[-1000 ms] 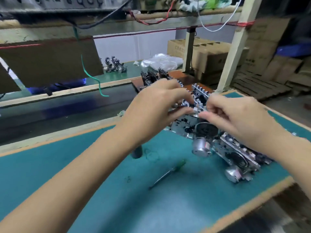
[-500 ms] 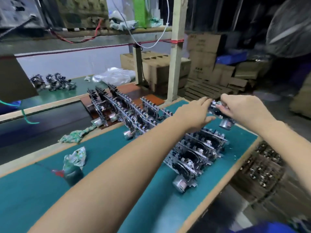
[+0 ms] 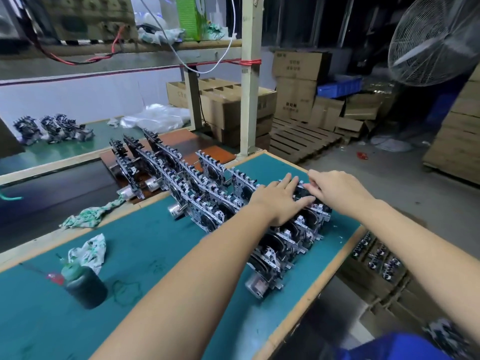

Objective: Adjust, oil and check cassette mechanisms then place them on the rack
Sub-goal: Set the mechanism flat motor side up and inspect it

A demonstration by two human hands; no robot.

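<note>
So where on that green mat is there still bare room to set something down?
Bare mat lies between the dark oil bottle and the rows of cassette mechanisms, and along the near edge under the left forearm. The far right corner is crowded: both hands, left and right, rest on mechanisms there.

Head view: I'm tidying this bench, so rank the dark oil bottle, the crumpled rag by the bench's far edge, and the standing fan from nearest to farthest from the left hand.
From the left hand:
1. Crumpled rag, to its left at the bench edge.
2. Dark oil bottle, lower left on the green mat.
3. Standing fan, upper right, off the bench.
</note>
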